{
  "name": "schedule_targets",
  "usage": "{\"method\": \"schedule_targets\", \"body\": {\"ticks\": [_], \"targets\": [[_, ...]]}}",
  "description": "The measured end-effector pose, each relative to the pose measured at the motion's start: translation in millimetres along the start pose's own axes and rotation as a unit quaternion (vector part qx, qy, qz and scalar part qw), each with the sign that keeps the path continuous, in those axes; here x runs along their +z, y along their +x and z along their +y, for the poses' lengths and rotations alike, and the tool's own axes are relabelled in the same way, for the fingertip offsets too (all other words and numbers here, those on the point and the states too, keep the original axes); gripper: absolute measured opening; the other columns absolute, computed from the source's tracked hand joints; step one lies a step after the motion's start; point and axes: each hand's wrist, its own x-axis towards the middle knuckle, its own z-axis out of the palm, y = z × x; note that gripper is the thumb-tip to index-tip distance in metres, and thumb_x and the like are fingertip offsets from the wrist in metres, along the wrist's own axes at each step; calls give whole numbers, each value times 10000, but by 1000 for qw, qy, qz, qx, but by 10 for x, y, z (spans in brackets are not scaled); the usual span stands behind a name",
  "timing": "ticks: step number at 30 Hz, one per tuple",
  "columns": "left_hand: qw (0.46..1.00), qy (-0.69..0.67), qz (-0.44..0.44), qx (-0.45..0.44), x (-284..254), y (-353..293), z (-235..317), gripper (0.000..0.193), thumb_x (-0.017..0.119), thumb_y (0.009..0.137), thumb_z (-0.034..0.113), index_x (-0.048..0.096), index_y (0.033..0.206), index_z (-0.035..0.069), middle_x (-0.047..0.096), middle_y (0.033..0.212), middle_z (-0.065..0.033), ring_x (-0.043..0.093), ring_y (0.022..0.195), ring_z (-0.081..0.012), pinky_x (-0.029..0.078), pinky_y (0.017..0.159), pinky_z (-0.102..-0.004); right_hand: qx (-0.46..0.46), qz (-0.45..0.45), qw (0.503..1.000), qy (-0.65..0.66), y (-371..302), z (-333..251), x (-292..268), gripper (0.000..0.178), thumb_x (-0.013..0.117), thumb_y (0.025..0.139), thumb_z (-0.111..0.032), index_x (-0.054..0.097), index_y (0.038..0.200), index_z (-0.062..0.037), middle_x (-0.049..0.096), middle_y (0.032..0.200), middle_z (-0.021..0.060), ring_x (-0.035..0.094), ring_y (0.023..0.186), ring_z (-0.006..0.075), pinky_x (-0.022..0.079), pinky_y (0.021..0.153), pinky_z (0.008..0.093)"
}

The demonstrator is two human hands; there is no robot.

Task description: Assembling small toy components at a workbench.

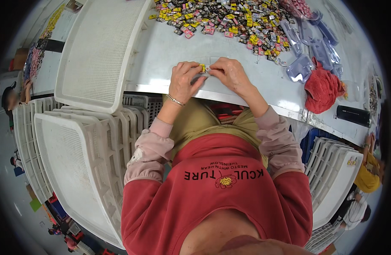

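Close to the near edge of the metal-topped table (157,72), my two hands meet fingertip to fingertip. My left hand (184,80) pinches a small yellow piece (202,67), which looks like those in the pile beyond. My right hand (232,75) has thumb and index finger closed on a tiny pale bit (208,68) right beside the yellow piece. Its exact kind is too small to make out. Past my hands spreads a large pile of small pieces (229,19) in black, yellow and pink.
A white mesh tray (99,46) rests at the table's left, above stacked white trays (72,157). Clear plastic packaging shells (301,69), a red cloth (323,91) and a black box (352,115) lie at the right. More trays (333,178) stand lower right, near another person (369,174).
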Motion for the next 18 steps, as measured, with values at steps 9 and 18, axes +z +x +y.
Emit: {"method": "schedule_targets", "body": {"ticks": [9, 18], "targets": [[1000, -14, 7, 1, 9, -15, -16, 291, 769, 685, 134, 677, 955, 72, 638, 1020, -60, 571, 961, -264, 432, 821, -375, 7, 13, 999, -37, 1, -58, 77, 102, 688, 790, -109, 690, 869, -45, 636, 798, 104, 634, 691, 292, 501, 615, 373], [999, -40, 10, -5, 15, -47, -59, 361, 781, 671, 135, 653, 994, 39, 623, 1048, -105, 581, 970, -297, 460, 864, -383, -5, -26, 1000, 1, 101, -10, 7, 126, 620, 830, -40, 676, 940, -17, 629, 808, 103, 640, 681, 212, 494, 609, 324]]}}
